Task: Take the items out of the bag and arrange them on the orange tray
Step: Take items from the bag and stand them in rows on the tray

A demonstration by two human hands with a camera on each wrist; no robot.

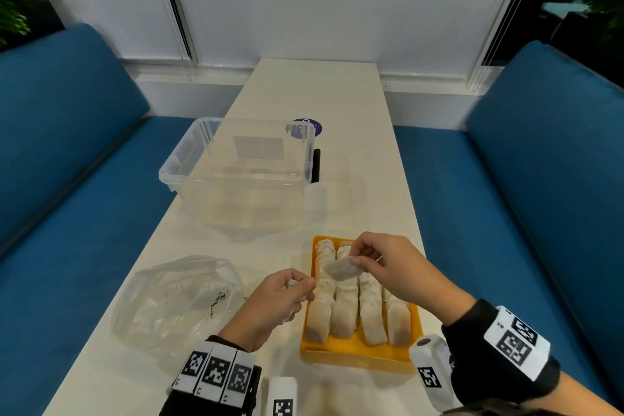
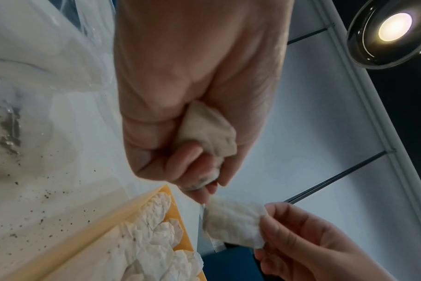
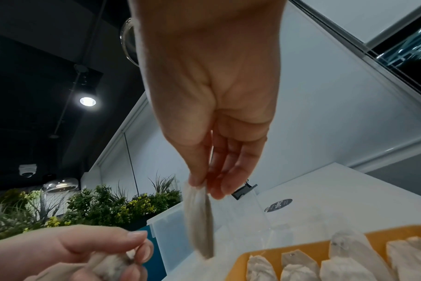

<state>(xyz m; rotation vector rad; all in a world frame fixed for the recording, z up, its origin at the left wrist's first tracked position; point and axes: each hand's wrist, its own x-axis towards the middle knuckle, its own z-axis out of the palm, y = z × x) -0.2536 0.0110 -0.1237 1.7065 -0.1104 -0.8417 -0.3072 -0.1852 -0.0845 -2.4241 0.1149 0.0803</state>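
The orange tray (image 1: 354, 349) sits on the white table near me, with several tea bags (image 1: 344, 311) lined up in rows in it. My right hand (image 1: 358, 258) pinches one tea bag (image 1: 342, 268) by its end and holds it above the tray's far part; the same tea bag (image 3: 199, 218) hangs from thumb and fingers in the right wrist view. My left hand (image 1: 297, 287) is left of the tray and grips a crumpled tea bag (image 2: 209, 131) in its fist. The clear plastic bag (image 1: 175, 300) lies flattened further left, with dark tea crumbs inside.
A clear plastic storage box (image 1: 236, 169) stands beyond the tray and bag. A purple round sticker (image 1: 309, 127) lies behind it. Blue sofa seats (image 1: 540, 213) flank the table on both sides. Loose tea crumbs (image 2: 48, 199) dot the table near the bag.
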